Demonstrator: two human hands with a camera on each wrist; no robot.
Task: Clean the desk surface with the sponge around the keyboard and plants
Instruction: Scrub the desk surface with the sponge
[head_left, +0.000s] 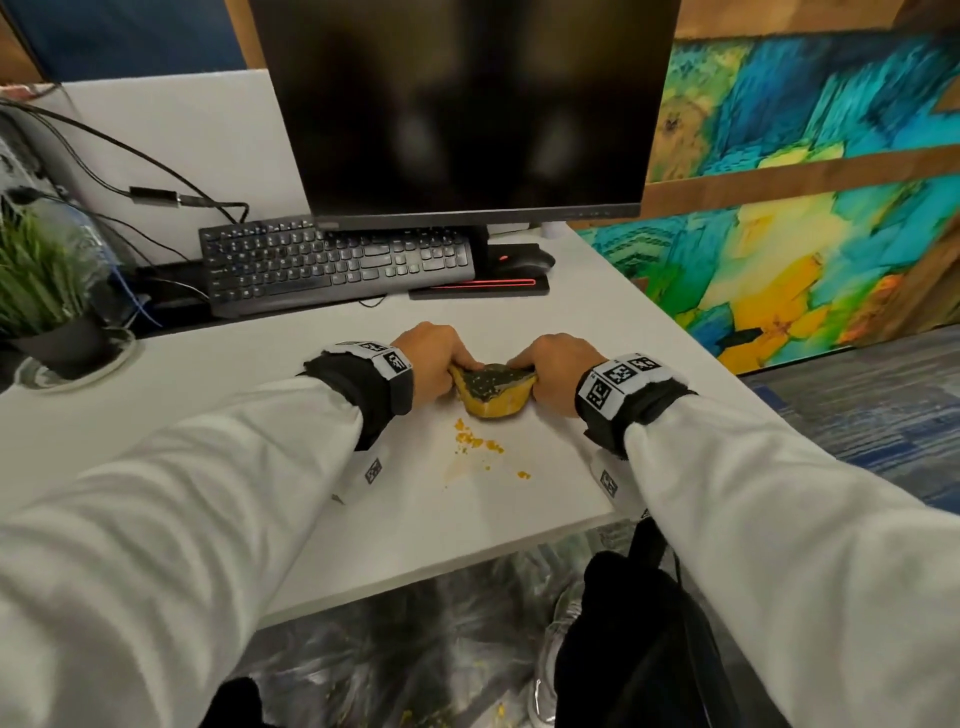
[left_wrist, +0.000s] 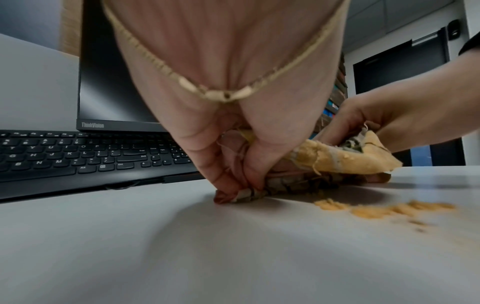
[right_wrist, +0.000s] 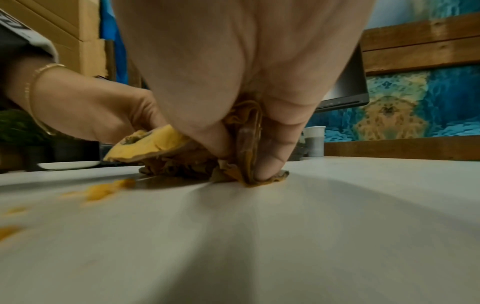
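A worn yellow sponge (head_left: 493, 397) with a dark scouring face lies folded on the white desk (head_left: 218, 395), in front of the black keyboard (head_left: 337, 260). My left hand (head_left: 431, 358) grips its left end and my right hand (head_left: 553, 371) grips its right end, both pressing it down. In the left wrist view the left hand's fingers (left_wrist: 233, 176) curl round the sponge (left_wrist: 345, 156). The right wrist view has my right hand's thumb (right_wrist: 272, 156) pinching the sponge (right_wrist: 148, 144) against the desk. Yellow crumbs (head_left: 475, 441) lie just in front of it. A potted plant (head_left: 47, 291) stands at the left.
A dark monitor (head_left: 467, 104) stands behind the keyboard, with a black mouse (head_left: 522, 260) on a pad to its right. Cables (head_left: 156, 197) run at the back left. The desk's front edge (head_left: 441, 566) is near, with a black bag (head_left: 639, 623) below it.
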